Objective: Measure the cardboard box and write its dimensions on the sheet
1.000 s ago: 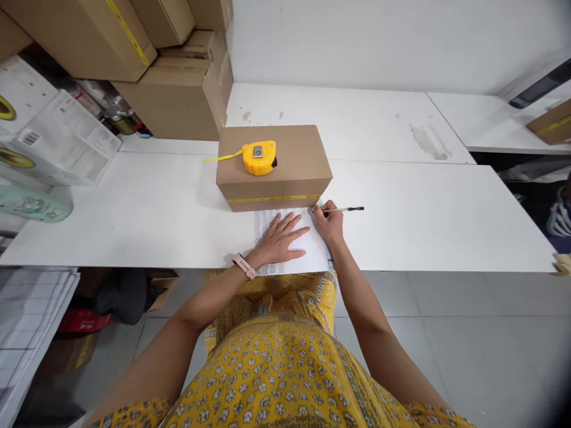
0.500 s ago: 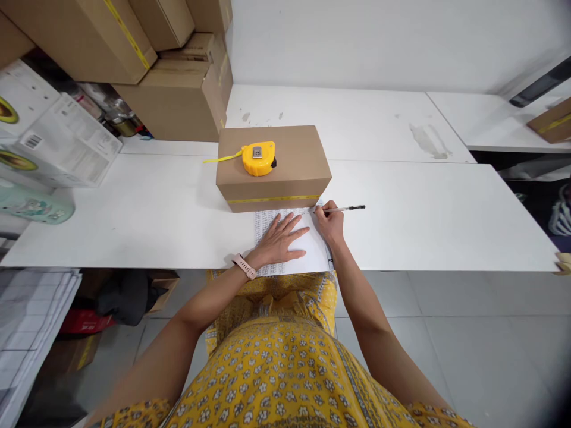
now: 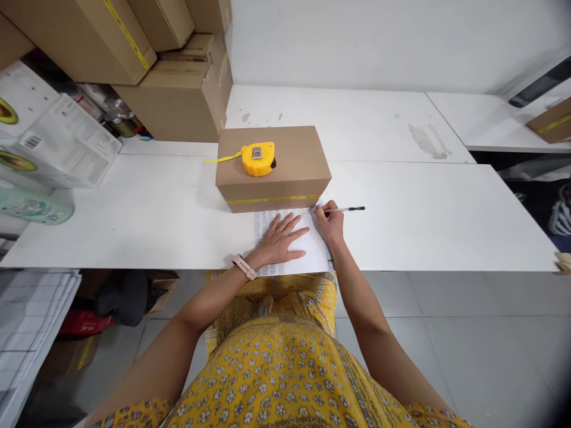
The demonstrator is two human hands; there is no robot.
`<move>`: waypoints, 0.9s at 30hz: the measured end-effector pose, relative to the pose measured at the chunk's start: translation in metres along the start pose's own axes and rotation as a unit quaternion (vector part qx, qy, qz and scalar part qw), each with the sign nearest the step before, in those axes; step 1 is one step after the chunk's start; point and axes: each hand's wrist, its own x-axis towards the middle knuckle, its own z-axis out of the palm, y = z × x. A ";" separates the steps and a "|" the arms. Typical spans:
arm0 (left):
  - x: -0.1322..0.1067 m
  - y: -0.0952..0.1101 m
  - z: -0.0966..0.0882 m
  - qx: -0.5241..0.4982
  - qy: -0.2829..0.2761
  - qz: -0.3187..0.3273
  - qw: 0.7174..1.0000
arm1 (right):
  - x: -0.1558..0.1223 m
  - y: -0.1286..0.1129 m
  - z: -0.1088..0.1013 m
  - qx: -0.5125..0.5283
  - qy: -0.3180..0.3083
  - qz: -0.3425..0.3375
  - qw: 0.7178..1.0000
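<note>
A sheet of paper (image 3: 312, 252) with rows of handwriting lies at the table's front edge. My left hand (image 3: 280, 241) rests flat on it, fingers spread. Pinched in my right hand (image 3: 330, 223) is a pen (image 3: 348, 209), its dark end pointing right and its writing end near the paper's upper right; the tip itself is hard to make out. Just beyond the paper sits a closed cardboard box (image 3: 294, 154) with a yellow strip along its front. On the box lies a yellow tape measure (image 3: 259, 159), a short length of its blade sticking out to the left.
The white table (image 3: 423, 220) runs across the view. Cardboard boxes (image 3: 178, 101) are stacked at the back left. A white carton (image 3: 66, 142) and a mint-green bottle (image 3: 35, 203) stand at the left. Another box (image 3: 553, 122) is at the far right.
Hardly anything differs. Both hands, the pen, the box and the tape measure are in nearly the same places.
</note>
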 end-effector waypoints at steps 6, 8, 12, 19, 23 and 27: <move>0.000 0.001 -0.002 -0.001 -0.005 -0.002 1.000 | -0.001 -0.003 -0.001 -0.002 -0.001 0.007 1.000; 0.000 0.002 -0.003 -0.004 -0.008 -0.003 1.000 | -0.001 -0.005 -0.001 -0.004 0.003 0.008 1.000; 0.000 0.002 -0.004 -0.005 -0.007 -0.003 1.000 | -0.001 -0.007 -0.002 -0.006 0.013 0.007 1.000; 0.000 0.002 -0.003 0.002 -0.009 0.000 1.000 | -0.001 -0.005 -0.001 -0.013 0.009 0.011 1.000; 0.000 0.001 -0.003 0.000 -0.007 -0.002 1.000 | 0.000 -0.004 -0.001 -0.013 0.014 0.006 1.000; 0.000 0.000 -0.002 0.001 -0.006 0.002 1.000 | -0.001 -0.006 -0.001 -0.014 0.028 0.009 0.999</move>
